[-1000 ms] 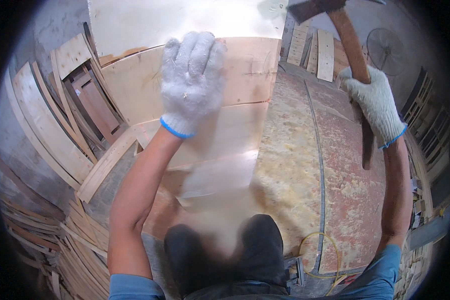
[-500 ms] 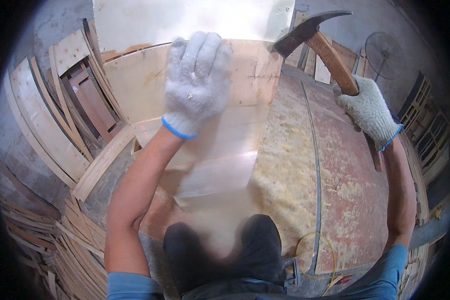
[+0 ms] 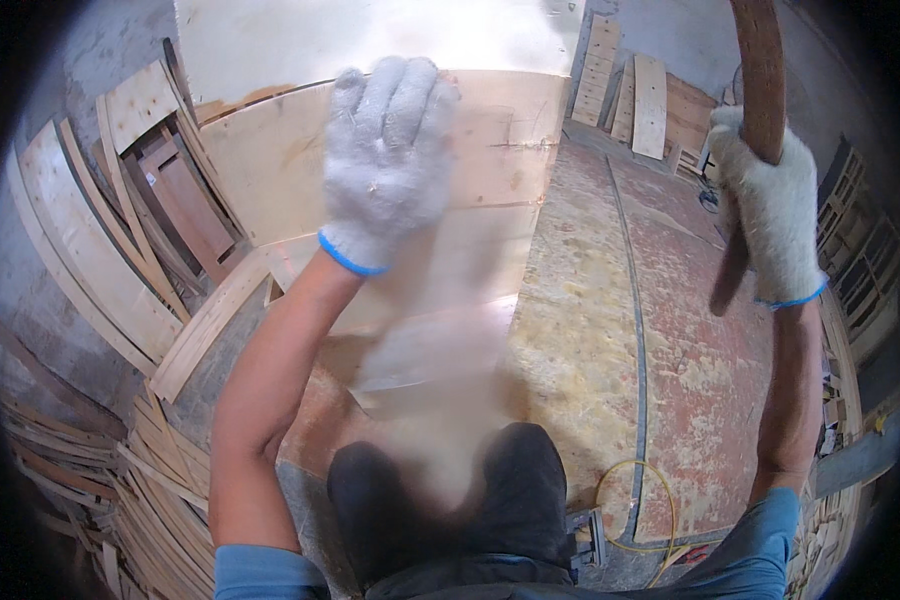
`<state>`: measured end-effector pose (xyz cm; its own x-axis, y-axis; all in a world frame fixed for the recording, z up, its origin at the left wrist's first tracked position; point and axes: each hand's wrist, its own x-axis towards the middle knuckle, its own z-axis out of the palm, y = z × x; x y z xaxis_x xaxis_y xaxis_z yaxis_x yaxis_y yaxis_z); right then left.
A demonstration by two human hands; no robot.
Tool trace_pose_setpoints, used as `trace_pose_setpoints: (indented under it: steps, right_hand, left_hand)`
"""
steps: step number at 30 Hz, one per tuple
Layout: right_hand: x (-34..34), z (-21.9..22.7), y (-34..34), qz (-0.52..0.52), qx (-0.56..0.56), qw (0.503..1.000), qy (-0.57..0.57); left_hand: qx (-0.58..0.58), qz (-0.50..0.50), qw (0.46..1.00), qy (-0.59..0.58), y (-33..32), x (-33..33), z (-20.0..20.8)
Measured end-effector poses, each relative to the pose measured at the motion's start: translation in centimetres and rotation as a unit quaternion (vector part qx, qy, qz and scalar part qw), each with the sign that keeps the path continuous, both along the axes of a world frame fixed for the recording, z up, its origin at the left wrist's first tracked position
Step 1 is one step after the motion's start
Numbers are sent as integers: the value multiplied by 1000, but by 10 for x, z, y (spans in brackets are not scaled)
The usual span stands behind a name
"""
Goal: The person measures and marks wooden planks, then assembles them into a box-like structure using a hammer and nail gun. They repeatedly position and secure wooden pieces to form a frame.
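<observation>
My right hand [image 3: 775, 205], in a whitish knitted glove with a blue cuff, is closed around the wooden handle of a hammer [image 3: 763, 75]. The hammer is raised on the right; its head lies beyond the upper picture edge, and the handle's lower end sticks out below my fist. My left hand [image 3: 385, 165], gloved alike, lies with fingers stretched upward against a pale wooden board [image 3: 500, 140]. Its fingertips reach the board's upper edge, where a bright white panel [image 3: 370, 35] begins. The palm side and whatever may be under it are hidden.
Wooden boards [image 3: 90, 240] lean at the left wall, above a heap of thin strips [image 3: 155, 500]. A worn red-and-yellow sheet [image 3: 690, 400] covers the surface at right. A yellow cable [image 3: 673, 500] loops near my knees. More planks [image 3: 650, 105] stand at the far wall.
My right hand has lifted the hammer up and slightly right, so its head has left the view. My left hand stays at the board, with only a slight shift in the picture.
</observation>
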<state>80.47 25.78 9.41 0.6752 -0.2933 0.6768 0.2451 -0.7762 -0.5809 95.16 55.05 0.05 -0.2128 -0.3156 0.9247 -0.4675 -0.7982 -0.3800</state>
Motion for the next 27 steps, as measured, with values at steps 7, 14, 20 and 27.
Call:
trace_pose_setpoints:
  steps: [7,14,20,27]
  right_hand:
    - [8,-12,-1,-43,-130,981,138]
    - [19,-46,-7,-56,-83,995,0]
    - [8,-49,-3,-44,-91,992,75]
    - [6,-108,-7,-33,33,997,-67]
  left_hand:
    - [5,-11,1000,8,-3,-3,-1]
    - [-1,1,1000,9,-4,-2,0]
    - [19,-2,1000,19,0,-2,-6]
    - [34,-23,999,3,7,1,-2]
